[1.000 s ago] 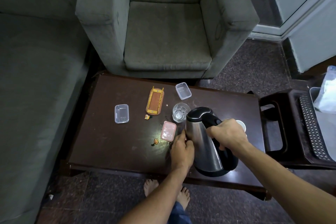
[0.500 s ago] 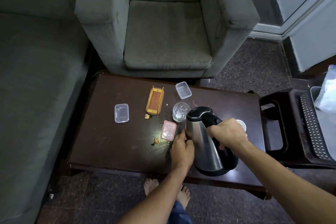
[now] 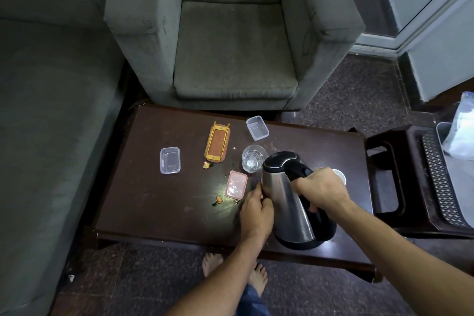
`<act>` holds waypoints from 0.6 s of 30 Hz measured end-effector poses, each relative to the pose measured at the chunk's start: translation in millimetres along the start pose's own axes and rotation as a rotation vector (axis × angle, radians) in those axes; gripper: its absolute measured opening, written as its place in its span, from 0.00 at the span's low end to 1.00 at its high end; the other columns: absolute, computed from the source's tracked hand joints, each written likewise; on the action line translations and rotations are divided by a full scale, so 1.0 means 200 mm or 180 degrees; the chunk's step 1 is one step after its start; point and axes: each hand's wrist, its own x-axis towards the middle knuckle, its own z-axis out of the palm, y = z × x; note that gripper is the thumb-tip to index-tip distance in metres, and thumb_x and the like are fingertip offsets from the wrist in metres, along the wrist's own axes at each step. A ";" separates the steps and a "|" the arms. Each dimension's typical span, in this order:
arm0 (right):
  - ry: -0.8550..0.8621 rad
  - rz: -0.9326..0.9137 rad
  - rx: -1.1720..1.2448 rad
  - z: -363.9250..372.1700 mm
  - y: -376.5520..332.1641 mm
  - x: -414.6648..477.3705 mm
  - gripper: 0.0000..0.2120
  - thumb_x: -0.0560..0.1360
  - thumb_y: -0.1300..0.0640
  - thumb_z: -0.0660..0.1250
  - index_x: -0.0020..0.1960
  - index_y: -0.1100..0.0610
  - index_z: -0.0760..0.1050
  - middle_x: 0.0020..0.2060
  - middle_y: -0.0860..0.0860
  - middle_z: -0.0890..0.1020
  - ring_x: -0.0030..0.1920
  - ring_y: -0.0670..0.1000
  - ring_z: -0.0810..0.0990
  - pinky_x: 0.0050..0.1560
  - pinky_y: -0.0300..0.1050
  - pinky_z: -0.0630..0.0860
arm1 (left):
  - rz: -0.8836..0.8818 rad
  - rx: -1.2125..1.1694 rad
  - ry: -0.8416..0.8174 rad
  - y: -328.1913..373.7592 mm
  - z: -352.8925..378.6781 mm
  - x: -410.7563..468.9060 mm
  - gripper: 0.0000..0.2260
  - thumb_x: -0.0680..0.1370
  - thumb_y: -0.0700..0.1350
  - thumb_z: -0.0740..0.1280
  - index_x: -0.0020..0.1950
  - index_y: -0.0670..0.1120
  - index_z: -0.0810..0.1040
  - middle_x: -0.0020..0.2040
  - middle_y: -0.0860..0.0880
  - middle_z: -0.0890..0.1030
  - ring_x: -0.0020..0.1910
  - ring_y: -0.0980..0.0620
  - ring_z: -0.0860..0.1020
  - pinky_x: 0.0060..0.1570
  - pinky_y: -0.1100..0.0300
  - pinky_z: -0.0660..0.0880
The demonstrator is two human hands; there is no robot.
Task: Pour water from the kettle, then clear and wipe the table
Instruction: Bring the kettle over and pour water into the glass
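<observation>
Kettle (image 3: 287,202) is basically unchanged from half a second ago: still tipped toward the glass (image 3: 254,160), spout just beside its rim, base over the near edge of the table (image 3: 159,208). Right hand (image 3: 322,188) grip stays wrapped round the black handle. Left hand (image 3: 256,209) grip is still curled against the steel side. Glass hasn't shifted. Pink box (image 3: 236,185) just beside the left hand and white cup (image 3: 339,176) behind the right are both unmoved.

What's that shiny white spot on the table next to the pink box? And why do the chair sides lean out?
Head view: the spot is glare, probably a light reflecting off the glossy table beside the pink box; the armchair splays from wide-angle distortion.
</observation>
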 end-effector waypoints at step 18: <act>-0.0016 0.0031 -0.0016 -0.01 0.00 0.00 0.11 0.60 0.53 0.64 0.19 0.48 0.76 0.18 0.55 0.79 0.23 0.56 0.83 0.29 0.41 0.77 | 0.0033 -0.0026 -0.0047 0.00 0.02 0.00 0.24 0.77 0.38 0.60 0.73 0.49 0.75 0.65 0.47 0.82 0.65 0.44 0.77 0.69 0.45 0.72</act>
